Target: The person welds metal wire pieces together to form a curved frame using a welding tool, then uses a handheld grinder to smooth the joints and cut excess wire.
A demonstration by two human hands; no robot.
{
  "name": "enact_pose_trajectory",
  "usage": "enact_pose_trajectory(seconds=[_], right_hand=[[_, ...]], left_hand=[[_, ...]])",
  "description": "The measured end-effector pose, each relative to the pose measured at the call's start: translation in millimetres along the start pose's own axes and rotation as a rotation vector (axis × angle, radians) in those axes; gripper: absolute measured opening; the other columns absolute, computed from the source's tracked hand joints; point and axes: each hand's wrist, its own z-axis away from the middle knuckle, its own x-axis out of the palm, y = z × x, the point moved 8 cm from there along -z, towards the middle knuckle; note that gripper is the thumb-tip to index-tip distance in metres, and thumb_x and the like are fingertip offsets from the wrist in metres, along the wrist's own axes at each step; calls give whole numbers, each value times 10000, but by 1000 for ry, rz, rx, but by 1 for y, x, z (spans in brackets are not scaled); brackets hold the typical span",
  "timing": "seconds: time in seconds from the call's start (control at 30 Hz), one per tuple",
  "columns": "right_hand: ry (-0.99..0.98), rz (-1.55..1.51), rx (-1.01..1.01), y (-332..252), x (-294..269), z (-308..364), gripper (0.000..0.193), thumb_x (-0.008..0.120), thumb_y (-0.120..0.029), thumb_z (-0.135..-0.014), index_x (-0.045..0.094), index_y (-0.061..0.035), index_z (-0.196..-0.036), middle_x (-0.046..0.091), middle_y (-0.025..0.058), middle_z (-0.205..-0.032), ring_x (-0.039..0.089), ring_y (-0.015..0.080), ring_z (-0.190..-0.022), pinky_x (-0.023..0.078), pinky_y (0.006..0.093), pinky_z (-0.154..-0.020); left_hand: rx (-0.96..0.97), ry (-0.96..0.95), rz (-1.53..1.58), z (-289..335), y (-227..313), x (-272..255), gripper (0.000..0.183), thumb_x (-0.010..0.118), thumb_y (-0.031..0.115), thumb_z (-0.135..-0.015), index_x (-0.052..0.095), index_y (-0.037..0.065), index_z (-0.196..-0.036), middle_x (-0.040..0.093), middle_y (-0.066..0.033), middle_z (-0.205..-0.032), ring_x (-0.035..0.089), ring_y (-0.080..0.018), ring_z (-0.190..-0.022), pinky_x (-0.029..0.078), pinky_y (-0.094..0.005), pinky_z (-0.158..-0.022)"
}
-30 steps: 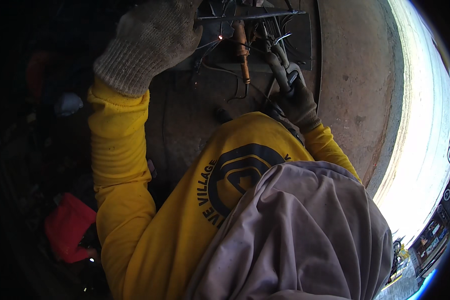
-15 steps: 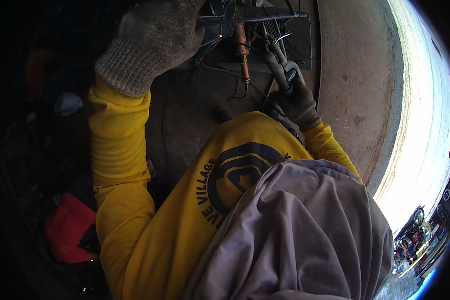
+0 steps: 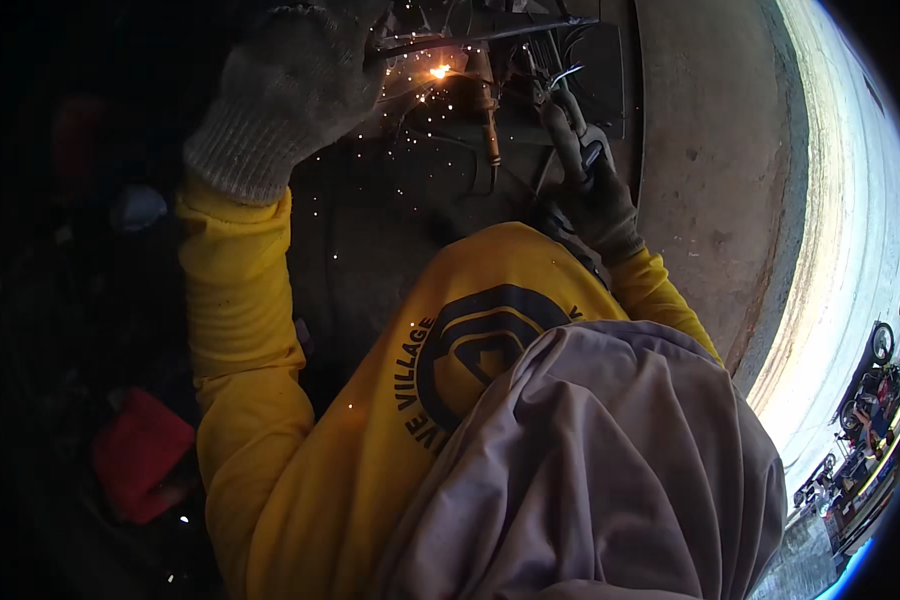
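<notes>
My left hand (image 3: 295,105), in a grey knit glove, reaches to the upper edge. A long dark metal rod (image 3: 480,37) runs rightward from beside its closed fingers, which are mostly hidden. My right hand (image 3: 602,200), gloved too, is closed round a grey tool with two arms (image 3: 567,140), shaped like tongs. A bright orange glow (image 3: 440,72) throws sparks below the rod, just right of the left glove. Between the hands an orange-brown handle (image 3: 489,125) lies over a dark plate. Smoke and glare blur the metal around the glow.
The dark plate (image 3: 610,85) carries several thin rods. Brown floor (image 3: 710,150) stretches right towards a bright outdoor strip, with motorcycles (image 3: 875,385) at the far lower right. A red object (image 3: 142,455) and a pale rounded object (image 3: 138,208) are in the dark left.
A faint red point has flared into a bright glow with flying sparks. My left hand and the dark rod have shifted slightly left. My right hand keeps its grip.
</notes>
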Motion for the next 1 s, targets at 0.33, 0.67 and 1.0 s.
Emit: enact_pose_trajectory(seconds=[0.33,0.67,1.0], right_hand=[[136,-3,8,12,-1,7,531,808,-248,-819,582,4,-1228,689,207,-922,713,347,-825,545,400,-715],[33,-56,-1,-3,17,-11,576,782,-279,-799,584,-16,-1270,690,256,-1125,675,419,-1085,549,443,-887],[64,-101,-70,-5,19,-9,547,785,-264,-821,572,-28,-1267,725,180,-981,739,332,-937,564,411,-785]], left_hand=[[-328,-328,454,67,-2,24,338,635,-7,-910,626,-7,-1248,590,-135,-1387,668,-282,-1141,622,-326,-838],[-739,-264,684,124,7,29,458,553,42,-967,486,-40,-1413,615,-186,-1313,685,-266,-1108,603,-321,-890],[-769,-133,737,124,24,15,399,463,154,-1055,503,-57,-1392,653,-227,-1233,718,-322,-1021,619,-371,-845]])
